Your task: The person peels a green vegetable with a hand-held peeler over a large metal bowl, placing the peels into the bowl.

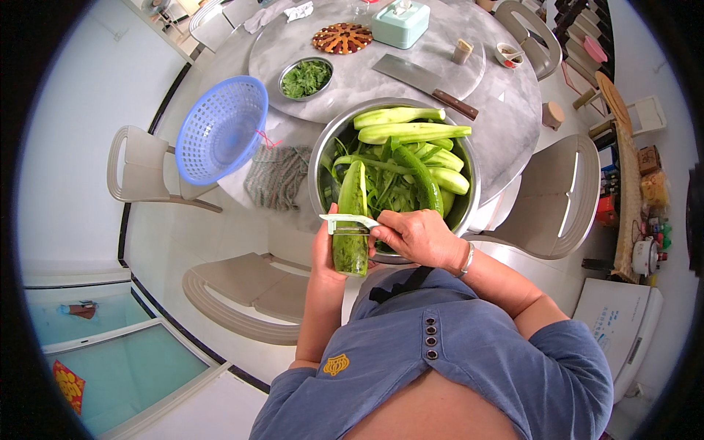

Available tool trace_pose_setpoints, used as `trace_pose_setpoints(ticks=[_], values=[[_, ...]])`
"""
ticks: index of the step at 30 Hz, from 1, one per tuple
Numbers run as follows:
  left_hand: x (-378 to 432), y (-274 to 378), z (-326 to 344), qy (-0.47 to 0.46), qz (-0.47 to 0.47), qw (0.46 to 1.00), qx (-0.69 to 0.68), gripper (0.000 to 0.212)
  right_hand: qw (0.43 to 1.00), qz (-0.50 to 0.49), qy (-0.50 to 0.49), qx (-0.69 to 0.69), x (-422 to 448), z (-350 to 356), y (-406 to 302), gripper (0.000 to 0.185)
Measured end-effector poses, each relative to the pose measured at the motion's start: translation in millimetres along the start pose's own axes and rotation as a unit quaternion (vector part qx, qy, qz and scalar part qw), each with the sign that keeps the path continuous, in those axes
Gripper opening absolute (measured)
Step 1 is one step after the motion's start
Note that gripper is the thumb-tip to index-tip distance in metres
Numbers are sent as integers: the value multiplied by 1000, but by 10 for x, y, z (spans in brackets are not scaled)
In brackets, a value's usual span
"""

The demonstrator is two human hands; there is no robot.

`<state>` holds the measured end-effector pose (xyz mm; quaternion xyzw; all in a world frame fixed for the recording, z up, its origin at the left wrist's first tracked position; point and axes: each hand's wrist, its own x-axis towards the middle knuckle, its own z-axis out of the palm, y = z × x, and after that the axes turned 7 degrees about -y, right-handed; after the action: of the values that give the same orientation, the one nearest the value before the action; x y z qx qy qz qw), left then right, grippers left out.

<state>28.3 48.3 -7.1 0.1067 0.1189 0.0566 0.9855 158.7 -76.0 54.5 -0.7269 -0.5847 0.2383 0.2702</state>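
My left hand (324, 247) grips the lower part of a thick green gourd (350, 253), partly peeled, its upper end pointing away from me over the bowl's near edge. In my right hand (415, 235) is a pale green vegetable peeler (348, 220), its blade lying across the gourd. A large stainless steel bowl (320, 165) holds peeled pale gourds (415, 132), long green peelings and an unpeeled curved green gourd (423, 179). Beyond the bowl, a cleaver with a wooden handle (410, 77) lies on the table.
The round marble-patterned table (506, 132) also bears a blue plastic basket (223, 132) tilted at its left edge, a knitted cloth (278, 176), a dish of leafy greens (306, 78), a woven trivet (342, 38), a mint tissue box (400, 25) and a small bowl (509, 55). Chairs surround it.
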Motion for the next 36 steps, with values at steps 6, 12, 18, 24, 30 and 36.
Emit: trace_pose_setpoints(ticks=[6, 12, 18, 24, 30, 36], values=[[-70, -42, 238, 9, -15, 1000, 20, 50, 990, 27, 114, -72, 218, 75, 254, 24], [-273, -61, 376, 21, -22, 997, 67, 46, 980, 193, 24, -35, 478, 153, 508, 34], [-246, 15, 523, 55, 97, 990, 92, 44, 958, 216, -88, 169, 493, 407, 743, 45], [-196, 22, 224, 30, 101, 994, 32, 44, 898, 247, -7, 364, 210, 245, 401, 45], [-28, 14, 80, 9, 47, 999, 21, 48, 939, 107, 12, 326, 60, 179, 155, 36], [74, 13, 106, 80, 20, 996, 31, 48, 988, 85, -4, 133, -13, 30, 18, 27]])
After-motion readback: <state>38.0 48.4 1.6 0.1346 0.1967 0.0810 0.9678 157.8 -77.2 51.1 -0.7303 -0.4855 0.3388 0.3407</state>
